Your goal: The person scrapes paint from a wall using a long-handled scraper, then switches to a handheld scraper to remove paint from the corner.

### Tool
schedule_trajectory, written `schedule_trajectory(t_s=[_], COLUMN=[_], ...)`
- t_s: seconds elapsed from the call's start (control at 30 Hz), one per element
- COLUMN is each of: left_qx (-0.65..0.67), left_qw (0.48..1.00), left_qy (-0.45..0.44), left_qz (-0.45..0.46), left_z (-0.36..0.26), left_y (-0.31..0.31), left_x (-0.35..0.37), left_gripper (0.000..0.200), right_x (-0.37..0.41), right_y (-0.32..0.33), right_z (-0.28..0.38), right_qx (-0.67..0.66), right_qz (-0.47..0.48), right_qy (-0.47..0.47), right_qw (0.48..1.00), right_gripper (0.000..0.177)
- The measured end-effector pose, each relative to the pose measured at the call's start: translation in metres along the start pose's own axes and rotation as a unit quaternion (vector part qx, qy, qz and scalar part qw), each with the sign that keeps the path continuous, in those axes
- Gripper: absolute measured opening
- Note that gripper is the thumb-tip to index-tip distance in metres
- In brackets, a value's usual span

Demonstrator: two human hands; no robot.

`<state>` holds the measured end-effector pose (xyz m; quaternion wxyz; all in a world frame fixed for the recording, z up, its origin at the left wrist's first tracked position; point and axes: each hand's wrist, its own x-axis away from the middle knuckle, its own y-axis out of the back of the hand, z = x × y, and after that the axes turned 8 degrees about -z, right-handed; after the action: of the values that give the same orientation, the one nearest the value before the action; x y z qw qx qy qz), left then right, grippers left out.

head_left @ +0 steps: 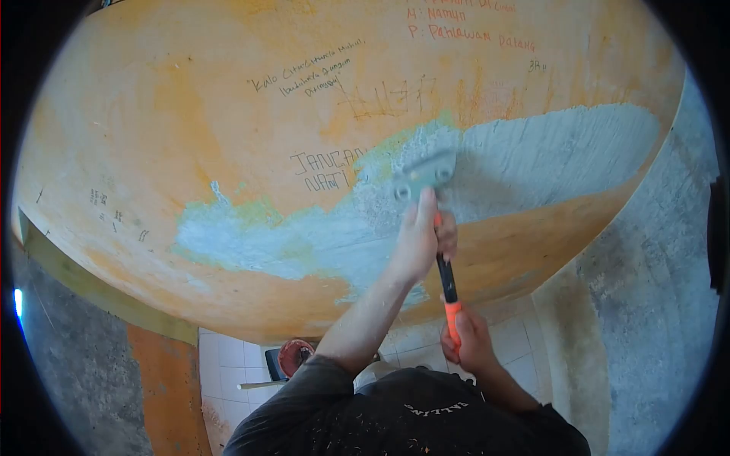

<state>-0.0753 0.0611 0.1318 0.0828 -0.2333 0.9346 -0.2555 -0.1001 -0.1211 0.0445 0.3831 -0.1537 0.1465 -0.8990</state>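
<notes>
A long-handled wall scraper [426,173] with an orange and black handle lies against the wall, its wide blade blurred by motion. My left hand [424,235] is closed around the upper handle just below the scraper's head, thumb pointing up along it. Lower down, my right hand [468,340] grips the orange end of the handle. The blade sits at the border between the orange-yellow painted wall [228,114] and a bared grey-blue patch [563,152]. Flaking green and pale paint surrounds the blade's left side.
Handwriting in black and red marks the painted wall. On the tiled floor [228,361] below stands a reddish bucket [295,357], beside a dark object and a pale stick [258,385]. A grey side wall [646,266] rises at the right. Paint flecks dot my dark shirt [411,418].
</notes>
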Motion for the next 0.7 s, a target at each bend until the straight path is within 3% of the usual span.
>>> schedule_trajectory(t_s=[0.17,0.27,0.37,0.4,0.5,0.53,0.63,0.7], left_qx=[0.012,0.017,-0.003,-0.015,-0.007,-0.024,0.007,0.007], left_qw=[0.997,0.998,1.0,0.998,0.997,0.997,0.999,0.999], left_qy=[-0.05,0.053,-0.007,-0.035,-0.078,-0.061,0.011,0.009], left_qz=[0.051,-0.031,-0.015,0.051,0.025,0.039,-0.032,-0.046], left_z=[-0.017,0.016,-0.005,-0.018,-0.049,-0.037,0.012,0.016], left_y=[-0.006,0.007,-0.006,-0.003,-0.026,-0.014,0.01,0.013], left_x=[-0.011,0.004,0.0,-0.015,-0.015,-0.015,0.005,0.009], left_gripper=[0.039,0.039,0.041,0.042,0.044,0.043,0.04,0.039], right_x=[-0.003,0.011,0.009,-0.001,-0.009,-0.007,0.005,0.006], right_y=[-0.005,0.003,-0.001,-0.008,-0.017,-0.014,0.003,0.006], right_z=[0.011,-0.007,0.006,0.018,0.03,0.022,-0.009,-0.014], right_qx=[0.003,0.0,-0.006,-0.004,0.001,0.001,0.003,0.05], right_qz=[0.014,0.014,-0.002,0.014,0.039,0.03,0.022,0.0], right_qy=[0.044,0.017,-0.03,0.013,0.069,0.055,0.033,-0.028], right_qw=[0.999,1.0,1.0,1.0,0.997,0.998,0.999,0.998], right_gripper=[0.046,0.043,0.04,0.039,0.038,0.039,0.041,0.044])
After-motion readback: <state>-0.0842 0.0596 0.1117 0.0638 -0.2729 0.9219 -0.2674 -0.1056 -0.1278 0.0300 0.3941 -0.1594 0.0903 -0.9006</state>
